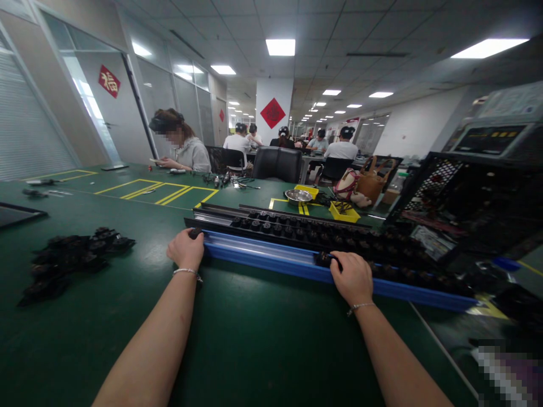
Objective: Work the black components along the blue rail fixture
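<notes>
A long blue rail (263, 259) with a shiny inner channel lies across the green table in front of me. At its left end my left hand (186, 249) is closed round a small black part (195, 233). Farther right, my right hand (353, 275) curls over another small black part (324, 259) in the channel. The stretch of channel between my hands is bare. Right of my right hand, a row of black parts (418, 278) sits in the rail. Directly behind lie black rails (280, 226) filled with similar black parts.
A pile of black parts (72, 260) lies on the left of the table. Beyond the rails are a metal bowl (298, 195) and a yellow tray (344, 212). An open black computer case (424, 192) stands at right. A person (186, 147) sits across the table.
</notes>
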Demonstrator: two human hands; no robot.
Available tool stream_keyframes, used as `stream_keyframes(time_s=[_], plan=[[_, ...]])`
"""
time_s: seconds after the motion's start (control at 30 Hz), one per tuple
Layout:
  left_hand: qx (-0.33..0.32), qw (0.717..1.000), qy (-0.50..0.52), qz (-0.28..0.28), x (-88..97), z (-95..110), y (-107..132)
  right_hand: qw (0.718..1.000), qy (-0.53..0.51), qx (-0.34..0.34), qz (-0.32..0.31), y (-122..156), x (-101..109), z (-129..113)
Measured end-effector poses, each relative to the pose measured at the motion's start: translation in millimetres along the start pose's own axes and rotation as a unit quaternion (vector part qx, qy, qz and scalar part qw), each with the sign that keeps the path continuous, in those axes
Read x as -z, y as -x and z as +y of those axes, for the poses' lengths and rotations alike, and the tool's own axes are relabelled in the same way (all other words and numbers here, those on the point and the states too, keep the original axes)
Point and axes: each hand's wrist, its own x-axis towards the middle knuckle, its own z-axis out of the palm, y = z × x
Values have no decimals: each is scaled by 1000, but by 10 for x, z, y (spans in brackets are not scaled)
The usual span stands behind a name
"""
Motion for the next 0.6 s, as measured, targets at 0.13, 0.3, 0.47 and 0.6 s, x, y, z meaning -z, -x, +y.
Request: stream_keyframes(time_s=[0.13,0.3,0.47,0.6], plan=[[-2,1000,-3,-5,12,-25,-35,1000,-2,1,2,-1,3,2],[-4,1000,-8,-10,24,-53,-80,1000,-6,4,4,-4,12,-3],[-6,1000,-8,-16,12,-79,-122,1000,-3,3,1,-6,19,-8],[-8,1000,-13,-15,17,-86,-137,1000,6,4,5,-1,9,-2]])
